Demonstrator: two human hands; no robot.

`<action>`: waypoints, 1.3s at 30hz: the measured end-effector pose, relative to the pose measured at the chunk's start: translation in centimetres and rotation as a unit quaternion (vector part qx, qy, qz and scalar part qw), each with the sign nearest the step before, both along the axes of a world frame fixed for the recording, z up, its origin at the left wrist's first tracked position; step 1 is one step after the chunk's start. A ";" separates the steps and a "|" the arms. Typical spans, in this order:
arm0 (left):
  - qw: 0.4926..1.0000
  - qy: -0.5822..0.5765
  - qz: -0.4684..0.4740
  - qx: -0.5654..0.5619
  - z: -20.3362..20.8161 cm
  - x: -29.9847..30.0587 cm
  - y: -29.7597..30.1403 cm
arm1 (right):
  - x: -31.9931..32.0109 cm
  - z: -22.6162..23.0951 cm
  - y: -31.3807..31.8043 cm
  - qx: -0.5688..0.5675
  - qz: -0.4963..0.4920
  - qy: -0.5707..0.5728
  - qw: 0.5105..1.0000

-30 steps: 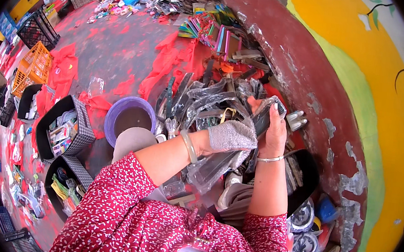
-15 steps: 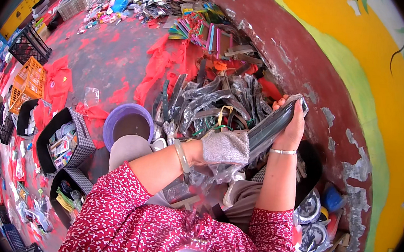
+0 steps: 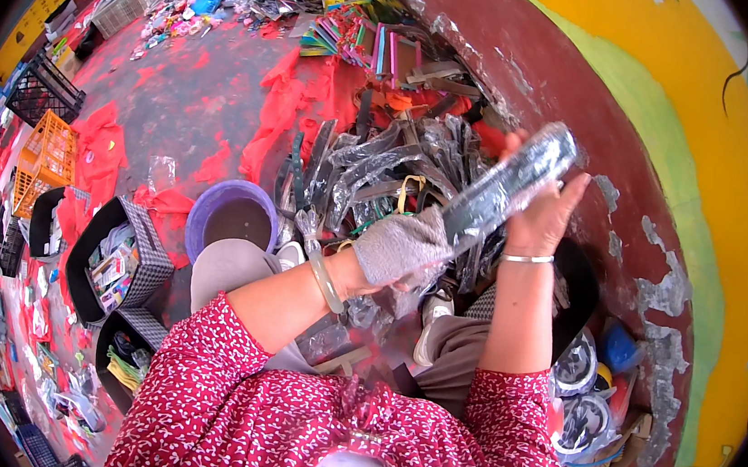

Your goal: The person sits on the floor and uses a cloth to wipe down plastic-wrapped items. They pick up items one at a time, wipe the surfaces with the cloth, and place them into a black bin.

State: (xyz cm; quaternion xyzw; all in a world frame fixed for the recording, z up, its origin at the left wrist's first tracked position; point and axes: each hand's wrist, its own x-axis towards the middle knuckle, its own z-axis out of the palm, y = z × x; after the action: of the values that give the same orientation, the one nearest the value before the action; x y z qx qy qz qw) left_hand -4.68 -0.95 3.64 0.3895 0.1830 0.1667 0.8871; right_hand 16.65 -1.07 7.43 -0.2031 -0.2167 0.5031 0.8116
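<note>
A long dark bundle in clear, shiny plastic slants up and to the right in front of me. Its lower end is in my left hand, which wears a grey glove or cloth; the fingers are closed around it and partly hidden. My right hand, bare, cradles the upper part. Its thumb stands off to the right, while the other fingers pass behind the plastic, one tip showing at the far side. Beyond lies a heap of dark strips, many in plastic. What the wrapped bundle is, I cannot make out.
To the left stand a purple bucket, checkered black bins with mixed goods, and an orange crate. A peeling red wall curves along the right. Wheel-like round parts lie low beside it.
The wrapped bundle has risen and its upper end has swung further up. My right thumb has come off it to the right. My left hand has shifted slightly up and left.
</note>
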 end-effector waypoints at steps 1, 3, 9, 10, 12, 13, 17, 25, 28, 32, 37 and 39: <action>0.996 0.070 0.052 -0.015 -0.1 0.5 0.0 | -1.0 -0.5 0.4 -0.031 0.014 0.003 0.999; 0.993 0.059 0.096 0.024 1.1 0.7 0.1 | -3.3 -1.2 0.4 -0.104 0.072 0.000 0.992; 0.944 0.087 0.146 0.283 -0.1 0.8 1.5 | -6.1 -2.7 -0.3 -0.132 0.088 0.016 0.987; 0.935 0.082 0.165 0.303 -0.3 1.0 1.4 | -5.9 -2.9 -0.3 -0.132 0.079 0.022 0.988; 0.915 0.071 0.202 0.342 -0.6 1.3 1.2 | -5.4 -3.1 -0.4 -0.117 0.063 -0.003 0.991; 0.914 0.063 0.206 0.343 -0.7 1.3 1.1 | -5.3 -3.0 -0.4 -0.110 0.056 -0.015 0.992; 0.915 0.120 0.189 0.337 -2.4 0.8 2.0 | -5.1 -1.8 -0.4 -0.110 0.037 0.032 0.993; 0.817 0.032 0.106 0.566 -0.2 -0.7 4.3 | -0.6 -0.8 -0.5 -0.220 0.011 -0.038 0.975; 0.617 0.060 0.086 0.780 2.1 -1.4 5.0 | -1.7 -0.2 -0.6 -0.270 0.039 -0.109 0.956; 0.602 0.095 0.034 0.792 4.2 -2.0 4.7 | -1.4 -0.7 -0.8 -0.194 0.104 -0.149 0.964; 0.534 0.092 0.025 0.840 1.4 -3.3 6.0 | -2.8 -0.5 -0.7 -0.155 0.081 -0.188 0.966; 0.592 0.109 0.054 0.797 2.7 -3.8 5.8 | -2.9 -0.8 -0.6 -0.144 0.073 -0.201 0.966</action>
State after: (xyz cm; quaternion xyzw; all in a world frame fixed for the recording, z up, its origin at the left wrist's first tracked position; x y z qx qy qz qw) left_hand -8.44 4.89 6.35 0.9457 0.0928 0.2497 0.1864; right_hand 13.70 -1.71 6.64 -0.3984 -0.3148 0.5358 0.6746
